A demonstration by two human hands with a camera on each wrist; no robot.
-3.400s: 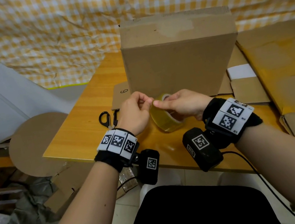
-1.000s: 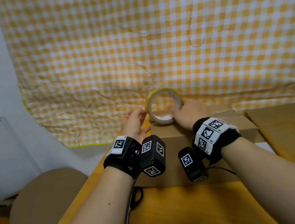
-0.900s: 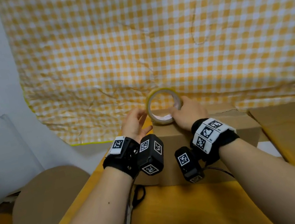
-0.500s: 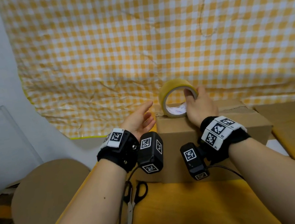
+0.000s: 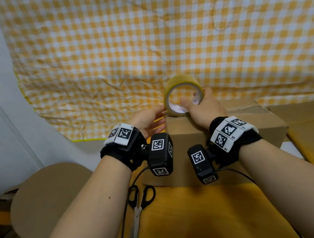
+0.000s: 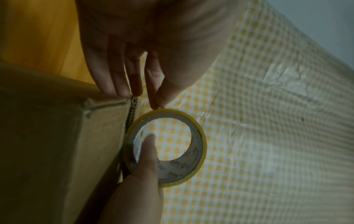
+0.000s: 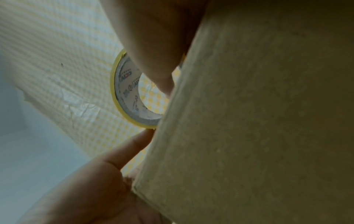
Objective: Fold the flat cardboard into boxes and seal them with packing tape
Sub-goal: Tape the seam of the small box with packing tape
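Right hand [image 5: 205, 108] grips the packing-tape roll [image 5: 182, 93], thumb through its core, at the cardboard box [image 5: 212, 128] top's ten o'clock corner. Left hand [image 5: 148, 120], fingers straight, touches that edge. Best press the tape's end firmly, then pull straight along the seam.

Head view looks down; wrist views close, sharing tape roll [image 6: 165, 147].

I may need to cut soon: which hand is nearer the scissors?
Left. The left hand is up at the box's left top corner, roughly above the scissors on the table; the right hand grips the tape roll, farther right.
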